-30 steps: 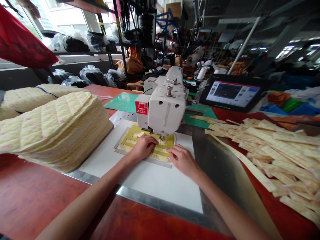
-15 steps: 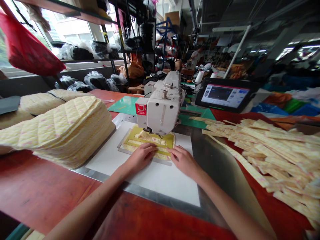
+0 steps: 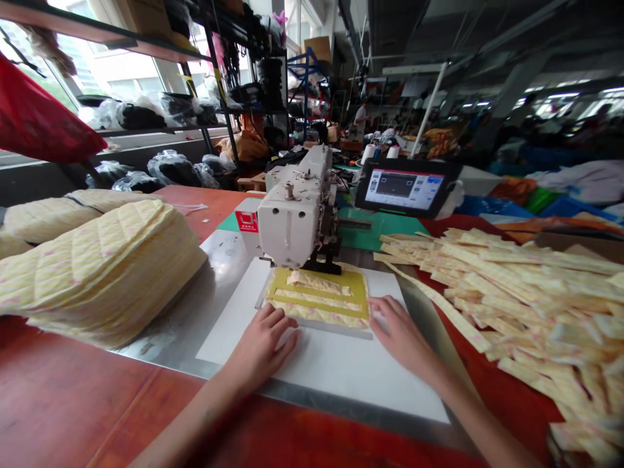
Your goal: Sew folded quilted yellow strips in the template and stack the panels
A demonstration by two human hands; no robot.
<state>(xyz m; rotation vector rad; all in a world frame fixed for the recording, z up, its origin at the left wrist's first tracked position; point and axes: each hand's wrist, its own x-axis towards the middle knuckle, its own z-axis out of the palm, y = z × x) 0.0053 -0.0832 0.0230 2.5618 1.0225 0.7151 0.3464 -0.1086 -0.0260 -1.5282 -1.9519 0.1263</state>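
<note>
A yellow-green slotted template (image 3: pixel 319 300) lies over a pale yellow quilted fabric piece (image 3: pixel 336 319) on a white sheet (image 3: pixel 312 370). A short fabric strip (image 3: pixel 319 283) shows in the upper slot. The sewing machine head (image 3: pixel 288 227) stands just behind, its dark foot parts over the template's back edge. My left hand (image 3: pixel 266 341) is open, fingers loosely bent, near the fabric's lower left corner and holding nothing. Open too, my right hand (image 3: pixel 400 328) has its fingertips at the right edge of the fabric, thumb and forefinger apart.
A thick stack of quilted pieces (image 3: pixel 112 266) sits on the left. Many loose fabric strips (image 3: pixel 526 305) are heaped on the right. Behind the machine are a control screen (image 3: pixel 404 187) and thread cones (image 3: pixel 368 155). A red bag (image 3: pixel 39 117) hangs at far left.
My left hand has drawn off the template, back and left. The white sheet, template and fabric have shifted right relative to the machine head. My right hand moved right alongside. The view turned slightly.
</note>
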